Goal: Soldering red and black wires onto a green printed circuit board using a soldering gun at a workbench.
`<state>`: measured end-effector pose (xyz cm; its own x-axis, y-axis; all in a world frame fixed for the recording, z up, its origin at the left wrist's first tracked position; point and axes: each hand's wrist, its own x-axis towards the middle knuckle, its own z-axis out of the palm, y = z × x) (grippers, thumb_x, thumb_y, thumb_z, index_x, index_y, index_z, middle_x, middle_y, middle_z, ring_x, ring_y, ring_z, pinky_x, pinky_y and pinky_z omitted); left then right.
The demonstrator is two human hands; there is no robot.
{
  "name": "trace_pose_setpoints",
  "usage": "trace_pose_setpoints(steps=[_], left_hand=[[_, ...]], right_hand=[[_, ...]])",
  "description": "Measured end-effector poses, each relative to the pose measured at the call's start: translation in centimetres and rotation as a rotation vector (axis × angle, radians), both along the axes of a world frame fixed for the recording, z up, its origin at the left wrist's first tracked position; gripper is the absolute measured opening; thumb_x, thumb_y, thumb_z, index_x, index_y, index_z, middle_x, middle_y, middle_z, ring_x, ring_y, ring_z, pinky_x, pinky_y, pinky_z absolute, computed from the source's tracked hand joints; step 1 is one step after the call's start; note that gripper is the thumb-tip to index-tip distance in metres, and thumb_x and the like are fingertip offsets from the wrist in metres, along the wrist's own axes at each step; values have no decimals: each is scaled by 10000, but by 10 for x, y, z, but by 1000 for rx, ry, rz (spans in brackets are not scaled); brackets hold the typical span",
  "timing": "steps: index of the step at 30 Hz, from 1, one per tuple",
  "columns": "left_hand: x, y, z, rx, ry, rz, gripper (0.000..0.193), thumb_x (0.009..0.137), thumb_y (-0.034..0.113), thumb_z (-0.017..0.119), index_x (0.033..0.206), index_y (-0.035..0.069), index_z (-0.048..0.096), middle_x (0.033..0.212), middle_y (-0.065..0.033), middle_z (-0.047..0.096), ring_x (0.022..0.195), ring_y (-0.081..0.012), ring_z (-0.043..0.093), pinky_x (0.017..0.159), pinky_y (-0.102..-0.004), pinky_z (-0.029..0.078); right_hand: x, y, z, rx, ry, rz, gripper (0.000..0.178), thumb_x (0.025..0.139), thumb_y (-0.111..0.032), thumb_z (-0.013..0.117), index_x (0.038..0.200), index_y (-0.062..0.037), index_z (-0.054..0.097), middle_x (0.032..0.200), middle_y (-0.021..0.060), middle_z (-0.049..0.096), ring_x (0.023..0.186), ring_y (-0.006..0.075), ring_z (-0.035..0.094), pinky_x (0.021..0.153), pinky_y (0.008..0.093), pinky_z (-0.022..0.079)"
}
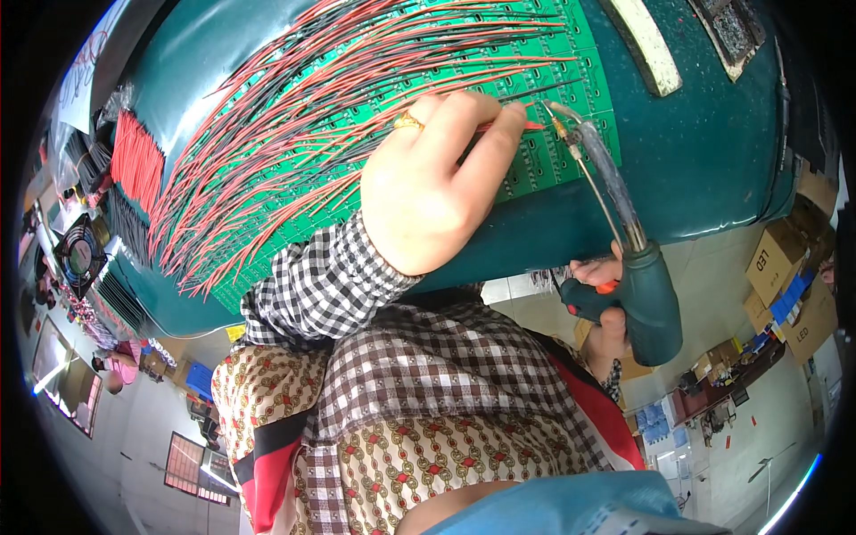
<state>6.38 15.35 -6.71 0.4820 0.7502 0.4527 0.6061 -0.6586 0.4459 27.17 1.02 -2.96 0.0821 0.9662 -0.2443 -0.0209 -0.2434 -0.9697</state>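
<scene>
My left hand (434, 183), in a checked sleeve, lies over a sheet of green circuit boards (596, 89). Its thumb and fingers pinch a red wire (534, 126) whose end sticks out past the fingertips. Many red and black wires (259, 134) fan out leftward from the boards. My right hand (612, 332) grips a dark green soldering gun (655, 303) by its handle, partly hidden behind it. The gun's metal tip (562, 127), fed by a thin tube, points up at the boards, close to the red wire's end. Whether tip and wire touch, I cannot tell.
Bundles of red wires (136, 160) and black wires (129, 229) lie at the table's left side, near a small black fan (80, 256). A pale strip (644, 45) rests on the green table mat (695, 152). Cardboard boxes (774, 262) stand at the right.
</scene>
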Motion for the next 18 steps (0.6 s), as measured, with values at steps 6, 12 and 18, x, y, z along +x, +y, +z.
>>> trace_pose_setpoints(steps=[6, 12, 18], left_hand=[[1, 0, 1, -3, -25, 9, 363, 621, 43, 635, 979, -12, 647, 862, -71, 547, 682, -190, 549, 537, -269, 464], [1, 0, 1, -15, -4, 19, 349, 631, 51, 626, 974, -9, 646, 865, -70, 547, 677, -189, 547, 535, -266, 461], [0, -2, 2, -15, 18, 32, 337, 641, 50, 621, 974, 1, 644, 870, -71, 545, 656, -188, 540, 529, -267, 457]], right_hand=[[0, 1, 1, -6, -15, 1, 800, 875, -460, 592, 1278, 186, 346, 945, 153, 560, 876, 260, 598, 829, 443, 528], [-2, 3, 0, -7, 6, -11, 789, 866, -432, 619, 1278, 185, 350, 940, 153, 561, 870, 262, 598, 821, 451, 529], [-6, 4, 1, -26, -14, -41, 772, 864, -428, 619, 1259, 187, 370, 914, 158, 566, 855, 265, 599, 818, 438, 534]])
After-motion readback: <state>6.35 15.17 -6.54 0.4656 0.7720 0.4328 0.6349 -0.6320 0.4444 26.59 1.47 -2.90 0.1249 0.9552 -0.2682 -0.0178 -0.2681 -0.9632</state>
